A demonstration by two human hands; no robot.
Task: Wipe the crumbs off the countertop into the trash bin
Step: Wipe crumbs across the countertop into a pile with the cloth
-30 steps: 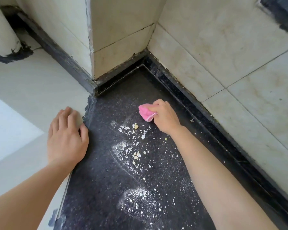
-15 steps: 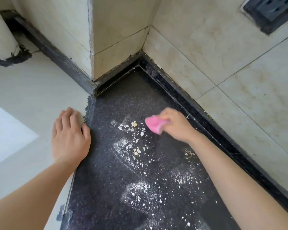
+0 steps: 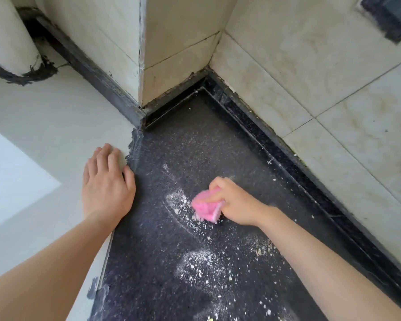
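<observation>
mid-wipe, centre frame: r hand (image 3: 237, 202) fingers curl round soft pink cloth (image 3: 205, 208); l hand (image 3: 107, 184) flat, empty, at dark speckled stone counter (image 3: 148, 251) edge. next: sweep white crumbs (image 3: 198, 260) binward; bin unseen.

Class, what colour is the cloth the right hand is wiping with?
Pink. The cloth shows clearly in the head view, gripped by the right hand.

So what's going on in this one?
A person is cleaning a dark speckled countertop. Their right hand grips a pink sponge pressed onto the surface at the edge of a patch of white crumbs. The left hand rests flat on the pale surface beside the countertop. Plenty of crumbs lie scattered nearer the person, and no trash bin is in view.
</observation>
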